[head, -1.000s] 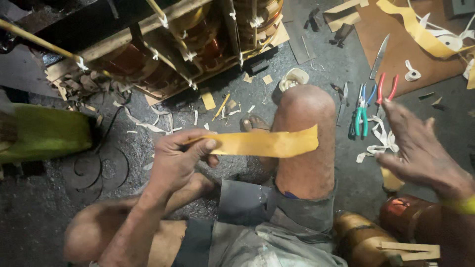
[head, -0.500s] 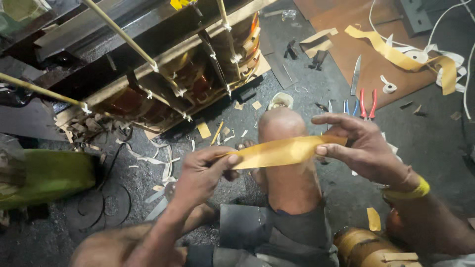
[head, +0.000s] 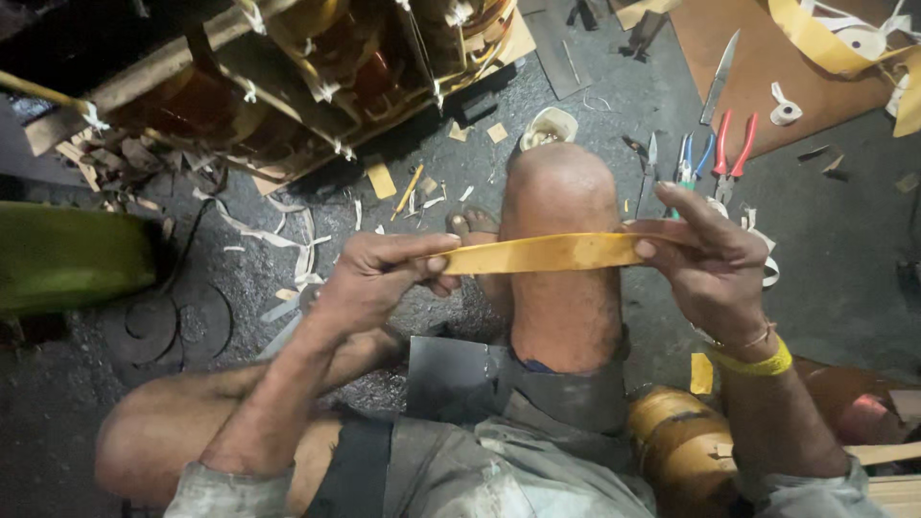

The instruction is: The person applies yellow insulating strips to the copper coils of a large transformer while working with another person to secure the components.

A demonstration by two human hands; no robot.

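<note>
My left hand [head: 369, 278] and right hand [head: 705, 264] each pinch an end of a yellow strip [head: 542, 253] stretched across my raised knee [head: 561, 192]; fingers cover the strip's ends.

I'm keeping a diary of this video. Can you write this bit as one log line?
left hand: pinches strip end | right hand: pinches other end | strip: yellow, stretched flat over knee | pliers: on floor
</note>
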